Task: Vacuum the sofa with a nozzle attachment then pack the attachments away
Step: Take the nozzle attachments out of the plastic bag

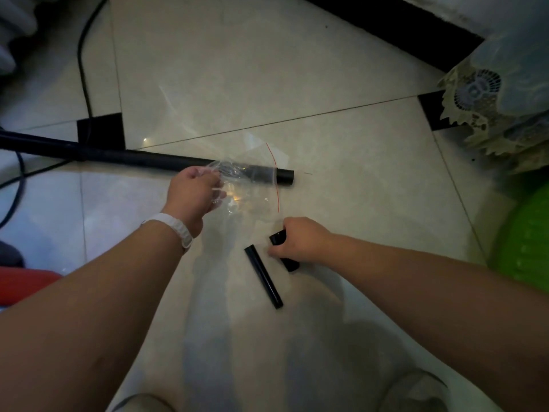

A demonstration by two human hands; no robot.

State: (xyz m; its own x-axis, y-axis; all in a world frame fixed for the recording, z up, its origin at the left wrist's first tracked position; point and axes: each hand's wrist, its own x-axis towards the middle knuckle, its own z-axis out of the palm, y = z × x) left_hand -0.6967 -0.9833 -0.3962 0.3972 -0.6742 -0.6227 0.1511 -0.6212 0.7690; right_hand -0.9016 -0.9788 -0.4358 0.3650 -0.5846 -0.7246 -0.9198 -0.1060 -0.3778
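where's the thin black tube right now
Head view, lower centre: the thin tube lies on the floor just left of the right hand, below the bag.

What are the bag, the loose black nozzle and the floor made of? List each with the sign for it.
Bag: thin clear plastic film, likely; the tube shows through it, and it crinkles and glints.
Loose black nozzle: probably hard plastic, smooth and glossy, with a highlight along its length.
Floor: seemingly glazed tile; pale, reflective, with grout lines.
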